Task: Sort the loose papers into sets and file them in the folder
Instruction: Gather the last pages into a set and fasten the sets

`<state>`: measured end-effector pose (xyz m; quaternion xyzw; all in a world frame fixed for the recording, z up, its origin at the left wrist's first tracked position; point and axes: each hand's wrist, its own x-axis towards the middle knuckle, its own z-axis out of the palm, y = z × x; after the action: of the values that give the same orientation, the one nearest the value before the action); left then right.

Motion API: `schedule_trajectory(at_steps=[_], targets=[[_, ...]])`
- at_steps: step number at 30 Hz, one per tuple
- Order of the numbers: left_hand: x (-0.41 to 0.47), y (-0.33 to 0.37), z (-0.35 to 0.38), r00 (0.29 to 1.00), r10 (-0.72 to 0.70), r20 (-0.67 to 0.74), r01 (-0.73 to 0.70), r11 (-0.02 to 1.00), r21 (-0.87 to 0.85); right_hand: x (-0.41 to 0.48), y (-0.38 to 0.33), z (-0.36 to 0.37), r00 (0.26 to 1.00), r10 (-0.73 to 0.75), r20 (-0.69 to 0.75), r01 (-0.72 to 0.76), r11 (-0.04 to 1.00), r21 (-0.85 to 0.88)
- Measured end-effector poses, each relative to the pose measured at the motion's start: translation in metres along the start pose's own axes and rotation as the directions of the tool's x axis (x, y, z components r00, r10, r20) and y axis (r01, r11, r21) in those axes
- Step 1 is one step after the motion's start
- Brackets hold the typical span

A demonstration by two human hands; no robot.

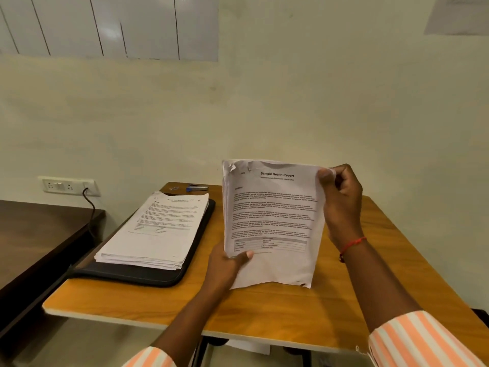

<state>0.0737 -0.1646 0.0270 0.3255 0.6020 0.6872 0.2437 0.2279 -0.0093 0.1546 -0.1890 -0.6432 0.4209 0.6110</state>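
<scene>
I hold a set of papers [272, 223] headed "Sample Health Report" upright above the wooden table [264, 308]. My left hand [227, 263] grips its lower left edge. My right hand [341, 202] pinches its upper right corner. To the left, a thick stack of printed papers [158, 229] lies on a black folder [137, 274] that rests flat on the table.
A blue stapler [197, 187] lies at the table's far edge near the wall. A dark wooden desk [34, 239] stands to the left, with a wall socket [68, 186] and a black cable above it. A sheet of paper [248, 345] shows below the table's front edge.
</scene>
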Motion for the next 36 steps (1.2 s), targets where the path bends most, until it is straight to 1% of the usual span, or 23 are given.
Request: schedule_trajectory(at_steps=[2, 5, 8, 10, 12, 15, 19, 21, 24, 26, 32, 36], targets=[[0.003, 0.011, -0.003, 1.0, 0.012, 0.006, -0.012, 1.0, -0.004, -0.002, 0.0, -0.001, 1.0, 0.006, -0.027, -0.006, 1.0, 0.019], [0.011, 0.056, 0.0, 0.993, 0.122, 0.001, -0.122, 0.993, 0.003, -0.003, -0.002, 0.0, 0.999, 0.002, -0.034, -0.001, 1.0, 0.031], [0.029, 0.105, 0.004, 0.961, 0.263, -0.089, -0.254, 0.962, 0.097, -0.004, -0.004, 0.004, 1.0, 0.006, -0.021, -0.004, 0.999, 0.051], [0.04, 0.125, 0.006, 0.934, 0.338, -0.116, -0.327, 0.939, 0.106, -0.005, -0.003, 0.003, 1.0, 0.001, -0.025, 0.001, 0.998, 0.066], [0.045, 0.132, 0.008, 0.917, 0.377, -0.134, -0.368, 0.926, 0.086, -0.006, -0.004, 0.002, 1.0, -0.009, -0.025, 0.011, 0.998, 0.066], [0.046, 0.132, 0.01, 0.918, 0.359, -0.165, -0.364, 0.931, -0.001, -0.007, -0.004, 0.002, 1.0, -0.01, -0.021, 0.011, 0.998, 0.065], [0.048, 0.128, 0.014, 0.923, 0.321, -0.215, -0.342, 0.937, -0.071, -0.007, -0.006, 0.003, 1.0, -0.005, -0.026, 0.006, 0.998, 0.065], [0.049, 0.127, 0.013, 0.906, 0.357, -0.226, -0.375, 0.926, -0.043, -0.007, -0.006, 0.003, 1.0, -0.005, -0.03, 0.008, 0.997, 0.075], [0.05, 0.121, 0.011, 0.873, 0.444, -0.201, -0.437, 0.896, 0.08, -0.009, -0.005, 0.004, 0.999, -0.013, -0.034, 0.015, 0.998, 0.068], [0.049, 0.117, 0.011, 0.87, 0.457, -0.186, -0.438, 0.889, 0.133, -0.01, -0.004, 0.004, 1.0, -0.016, -0.021, 0.017, 0.998, 0.067], [0.046, 0.107, 0.014, 0.868, 0.449, -0.213, -0.434, 0.894, 0.115, -0.013, 0.0, 0.005, 0.999, -0.033, 0.035, 0.032, 0.999, 0.011], [0.046, 0.108, 0.014, 0.874, 0.436, -0.215, -0.425, 0.9, 0.098, -0.013, 0.001, 0.005, 0.998, -0.008, 0.066, 0.007, 1.0, 0.019]])
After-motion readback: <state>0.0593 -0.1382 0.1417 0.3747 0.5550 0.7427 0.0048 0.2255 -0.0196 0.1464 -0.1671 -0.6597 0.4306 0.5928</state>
